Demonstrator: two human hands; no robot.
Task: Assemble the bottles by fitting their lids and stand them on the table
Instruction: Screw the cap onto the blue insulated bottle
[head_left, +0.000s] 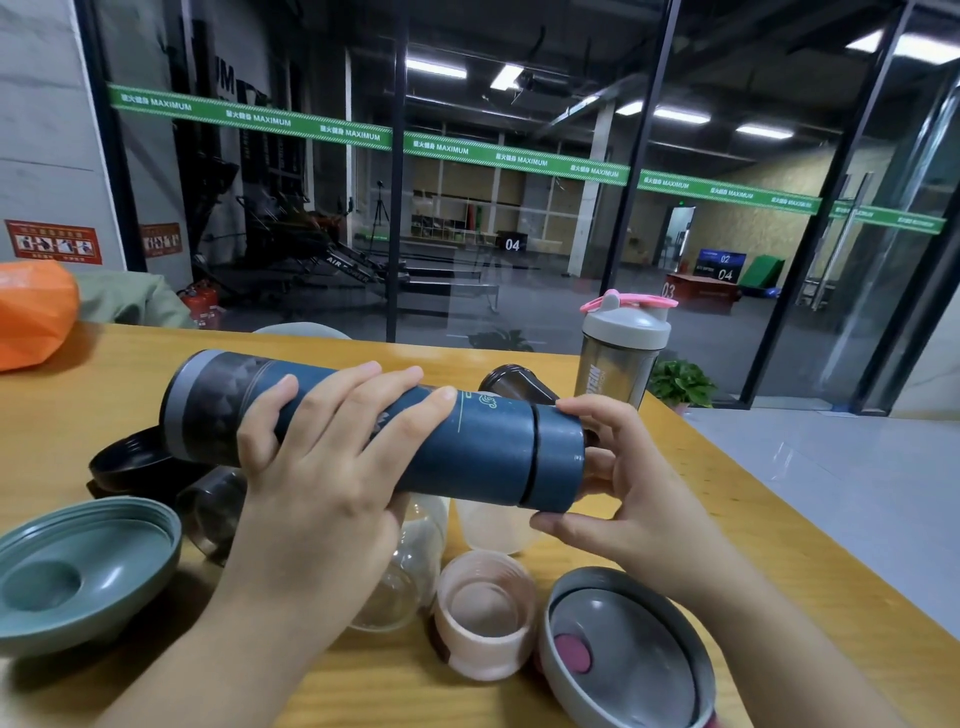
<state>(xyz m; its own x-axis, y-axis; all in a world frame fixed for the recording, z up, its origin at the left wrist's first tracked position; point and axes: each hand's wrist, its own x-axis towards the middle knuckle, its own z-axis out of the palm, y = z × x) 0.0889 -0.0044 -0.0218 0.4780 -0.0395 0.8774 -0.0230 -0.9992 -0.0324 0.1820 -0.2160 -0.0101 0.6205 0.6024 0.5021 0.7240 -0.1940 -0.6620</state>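
Progress looks partial. One grey shaker bottle (621, 353) with a pink-trimmed lid stands finished on the wooden table (78, 410) at the upper right of the frame. The dark blue flask (363, 431) is in hand at mid-frame, held roughly level above the table, with its matching blue cap (558, 462) seated on the right-hand end; a thin dark seam shows between cap and body, so the cap may not be fully tightened.

Several loose parts lie low in the frame: a green lid (83, 566) at lower left, a black lid (132, 465) just behind it, a clear bottle (400, 587) lying under the flask, a pink cap (485, 618) at lower centre and a grey lid with a dark pink plug (623, 649) at lower right. These appear unassembled.

The left hand (332, 467) wraps over the flask's middle, fingers curled across the top. The right hand (623, 478) pinches the cap, thumb beneath and fingertips on its upper edge.
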